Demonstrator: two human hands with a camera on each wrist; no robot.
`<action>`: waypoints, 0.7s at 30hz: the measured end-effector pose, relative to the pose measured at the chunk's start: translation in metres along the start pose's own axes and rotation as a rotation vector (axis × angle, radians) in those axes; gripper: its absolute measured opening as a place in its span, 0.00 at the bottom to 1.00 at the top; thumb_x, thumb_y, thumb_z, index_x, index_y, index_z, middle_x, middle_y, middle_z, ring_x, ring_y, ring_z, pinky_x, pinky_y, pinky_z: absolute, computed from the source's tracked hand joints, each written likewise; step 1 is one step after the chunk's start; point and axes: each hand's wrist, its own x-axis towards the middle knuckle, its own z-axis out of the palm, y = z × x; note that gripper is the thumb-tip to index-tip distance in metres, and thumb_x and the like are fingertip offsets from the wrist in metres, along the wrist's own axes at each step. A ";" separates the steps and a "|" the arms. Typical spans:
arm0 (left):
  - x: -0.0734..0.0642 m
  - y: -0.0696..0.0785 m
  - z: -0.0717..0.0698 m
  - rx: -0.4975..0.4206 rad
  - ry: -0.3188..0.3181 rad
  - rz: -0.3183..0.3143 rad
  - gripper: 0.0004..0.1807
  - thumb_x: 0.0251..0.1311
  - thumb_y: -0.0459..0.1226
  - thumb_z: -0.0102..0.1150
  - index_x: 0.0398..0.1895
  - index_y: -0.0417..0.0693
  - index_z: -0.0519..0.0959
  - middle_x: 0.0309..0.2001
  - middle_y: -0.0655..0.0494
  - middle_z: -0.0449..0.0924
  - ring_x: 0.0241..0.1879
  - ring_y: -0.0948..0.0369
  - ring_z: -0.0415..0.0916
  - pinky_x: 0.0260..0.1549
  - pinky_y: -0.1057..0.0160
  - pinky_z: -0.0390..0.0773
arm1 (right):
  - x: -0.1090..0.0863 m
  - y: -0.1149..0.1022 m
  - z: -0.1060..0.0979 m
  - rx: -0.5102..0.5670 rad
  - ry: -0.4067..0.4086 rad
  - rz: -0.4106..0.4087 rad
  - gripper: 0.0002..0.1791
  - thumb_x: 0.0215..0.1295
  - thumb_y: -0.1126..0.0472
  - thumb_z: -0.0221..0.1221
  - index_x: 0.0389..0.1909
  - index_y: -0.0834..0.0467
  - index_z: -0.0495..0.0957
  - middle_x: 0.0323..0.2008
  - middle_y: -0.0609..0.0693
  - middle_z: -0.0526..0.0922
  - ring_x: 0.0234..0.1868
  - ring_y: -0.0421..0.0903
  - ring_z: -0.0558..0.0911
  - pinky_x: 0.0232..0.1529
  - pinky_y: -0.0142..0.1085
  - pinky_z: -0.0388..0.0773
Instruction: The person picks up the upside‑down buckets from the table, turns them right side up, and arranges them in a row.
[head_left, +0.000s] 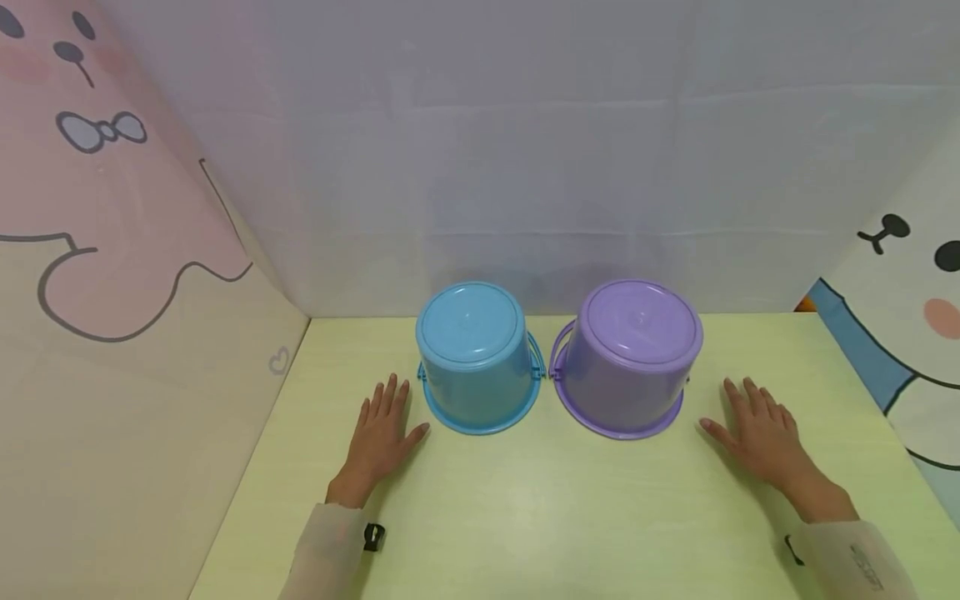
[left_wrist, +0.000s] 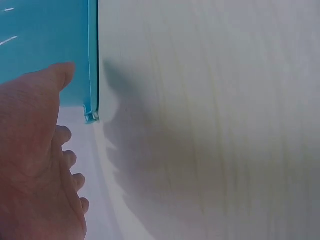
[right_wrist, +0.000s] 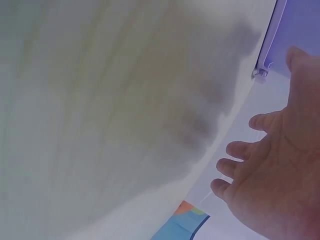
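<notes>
Blue bucket (head_left: 480, 387) & purple bucket (head_left: 628, 392) upturned nr tabletop (head_left: 510, 517) back edge, flanked by L hand (head_left: 379, 437) & R hand (head_left: 765, 437), fingers straight, nothing held.

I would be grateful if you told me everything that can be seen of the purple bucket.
The purple bucket stands upside down on the pale table, its round base facing up and its wider rim underneath. It looks like smooth, shiny plastic. A thin purple handle shows at its left side, partly hidden behind it. It sits just right of the blue bucket, towards the table's back edge. Neither the left hand nor the right hand touches it.
</notes>
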 end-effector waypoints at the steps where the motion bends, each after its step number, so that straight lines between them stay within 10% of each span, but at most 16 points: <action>1: -0.001 0.001 -0.001 0.002 -0.005 0.001 0.46 0.73 0.50 0.62 0.83 0.35 0.55 0.83 0.34 0.47 0.82 0.34 0.45 0.78 0.33 0.48 | -0.001 -0.001 0.000 0.001 -0.002 -0.003 0.49 0.79 0.39 0.55 0.78 0.75 0.51 0.73 0.85 0.50 0.70 0.87 0.53 0.64 0.81 0.50; 21: -0.010 0.011 0.005 -0.015 -0.015 0.055 0.40 0.73 0.48 0.63 0.80 0.36 0.63 0.81 0.36 0.56 0.80 0.35 0.51 0.77 0.32 0.52 | -0.023 -0.030 0.000 -0.028 -0.058 -0.048 0.45 0.78 0.42 0.59 0.76 0.74 0.57 0.71 0.85 0.56 0.69 0.86 0.58 0.64 0.79 0.56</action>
